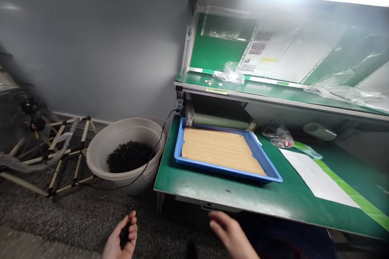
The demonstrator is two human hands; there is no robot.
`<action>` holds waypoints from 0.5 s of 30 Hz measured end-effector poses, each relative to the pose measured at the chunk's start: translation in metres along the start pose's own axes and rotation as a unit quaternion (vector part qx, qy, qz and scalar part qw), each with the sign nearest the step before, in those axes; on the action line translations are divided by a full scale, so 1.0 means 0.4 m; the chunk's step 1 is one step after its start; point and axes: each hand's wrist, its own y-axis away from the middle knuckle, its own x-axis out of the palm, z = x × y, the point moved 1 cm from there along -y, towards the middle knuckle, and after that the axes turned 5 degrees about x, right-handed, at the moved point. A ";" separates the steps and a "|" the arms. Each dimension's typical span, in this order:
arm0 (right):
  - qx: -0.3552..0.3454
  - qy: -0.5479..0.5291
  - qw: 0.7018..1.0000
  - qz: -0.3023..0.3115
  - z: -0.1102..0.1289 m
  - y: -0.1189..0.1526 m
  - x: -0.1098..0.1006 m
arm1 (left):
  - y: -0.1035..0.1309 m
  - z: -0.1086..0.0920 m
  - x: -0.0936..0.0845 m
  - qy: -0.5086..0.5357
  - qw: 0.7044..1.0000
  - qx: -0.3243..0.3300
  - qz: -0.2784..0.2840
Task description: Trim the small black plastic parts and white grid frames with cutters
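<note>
Blue plastic tray [219, 171]: on the green workbench [174, 182], untouched, cardboard sheet [219, 147] inside.
Right hand [229, 232]: fingers and thumb apart, seemingly unladen, near the bench's front edge.
Left hand [118, 238]: fingers curled round a dark patch; cannot tell whether it grips anything.
Tray handling: probably light, fairly stiff, smooth-rimmed; best held at opposite side rims.
Cardboard handling: likely light, bendable.
Pale tub [133, 129]: beside the bench, black bits [129, 158] inside.

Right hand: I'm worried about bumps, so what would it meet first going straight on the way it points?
Probably the green flat-topped table, at its front edge; depth is unclear, so the right hand might pass over or under it.
</note>
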 end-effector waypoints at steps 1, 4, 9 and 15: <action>-0.005 0.007 1.000 -0.008 0.019 -0.043 -0.048 | -0.015 -0.004 -0.008 0.004 1.000 -0.005 -0.017; -0.053 0.085 0.992 -0.077 0.053 -0.212 -0.195 | -0.050 0.001 -0.004 0.021 0.999 -0.022 -0.045; -0.117 0.274 0.947 -0.121 0.041 -0.529 -0.358 | -0.074 0.027 0.092 0.033 0.997 -0.045 -0.056; -0.075 0.361 0.921 -0.126 0.082 -0.920 -0.495 | -0.096 0.033 0.222 0.087 0.995 0.017 -0.039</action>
